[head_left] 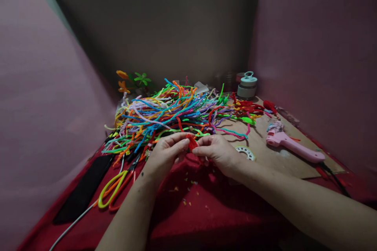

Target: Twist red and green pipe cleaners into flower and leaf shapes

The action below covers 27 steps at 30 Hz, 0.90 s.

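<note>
Between my two hands is a small piece of red pipe cleaner, bent or bunched into a short narrow shape. My left hand pinches it from the left with thumb and forefinger. From the other side, my right hand grips its lower right part, and the fingertips partly hide it. Just beyond both hands lies a big heap of pipe cleaners in many colours. Scissors with yellow and red handles rest left of my left forearm.
A pink hot glue gun lies on a brown board at the right, its cord trailing off. Also there: a tape roll, a lidded bottle, a black flat case, a white cable and scraps on the red cloth.
</note>
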Tool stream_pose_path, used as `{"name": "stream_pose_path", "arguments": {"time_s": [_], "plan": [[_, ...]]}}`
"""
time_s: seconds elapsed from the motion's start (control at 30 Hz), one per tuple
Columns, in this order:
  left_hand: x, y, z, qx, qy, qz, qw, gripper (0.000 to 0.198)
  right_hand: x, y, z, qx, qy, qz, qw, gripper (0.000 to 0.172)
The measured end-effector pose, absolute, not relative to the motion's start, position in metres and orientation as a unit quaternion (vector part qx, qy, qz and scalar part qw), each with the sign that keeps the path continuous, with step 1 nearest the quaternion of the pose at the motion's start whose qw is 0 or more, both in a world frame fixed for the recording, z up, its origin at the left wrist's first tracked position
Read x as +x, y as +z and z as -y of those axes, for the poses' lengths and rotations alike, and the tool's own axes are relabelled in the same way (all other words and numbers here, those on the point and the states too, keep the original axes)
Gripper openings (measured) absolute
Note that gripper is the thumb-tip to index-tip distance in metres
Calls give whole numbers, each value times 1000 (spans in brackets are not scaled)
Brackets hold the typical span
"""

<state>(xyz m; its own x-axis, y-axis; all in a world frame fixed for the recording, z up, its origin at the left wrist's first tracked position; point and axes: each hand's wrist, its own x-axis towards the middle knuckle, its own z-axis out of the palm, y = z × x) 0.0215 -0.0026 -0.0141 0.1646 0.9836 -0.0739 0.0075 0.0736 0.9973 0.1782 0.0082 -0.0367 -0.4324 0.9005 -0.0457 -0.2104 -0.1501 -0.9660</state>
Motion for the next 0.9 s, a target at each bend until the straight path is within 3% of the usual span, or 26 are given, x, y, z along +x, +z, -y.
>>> {"name": "stream_pose_path", "arguments": {"time_s": [0.1, 0.3, 0.37, 0.5, 0.57, 0.73, 0.9], "plan": [[27, -12, 5, 567, 429, -506, 488, 20, 178, -35, -6, -359, 653, 534, 399, 11], [39, -17, 13, 708, 461, -509, 166, 11, 178, -37, -6, -388, 656, 512, 395, 11], [40, -18, 13, 688, 464, -525, 190, 13, 178, -35, -5, -381, 664, 506, 397, 12], [38, -14, 9, 601, 452, -551, 362, 18, 180, -28, -3, -391, 673, 501, 379, 13], [36, -11, 7, 596, 429, -547, 401, 19, 180, -26, -2, -396, 677, 501, 366, 13], [33, -9, 6, 614, 377, -552, 419, 17, 179, -34, -3, -391, 653, 527, 377, 10], [32, -11, 5, 672, 340, -553, 357, 16, 178, -43, -5, -400, 643, 536, 371, 9]]}}
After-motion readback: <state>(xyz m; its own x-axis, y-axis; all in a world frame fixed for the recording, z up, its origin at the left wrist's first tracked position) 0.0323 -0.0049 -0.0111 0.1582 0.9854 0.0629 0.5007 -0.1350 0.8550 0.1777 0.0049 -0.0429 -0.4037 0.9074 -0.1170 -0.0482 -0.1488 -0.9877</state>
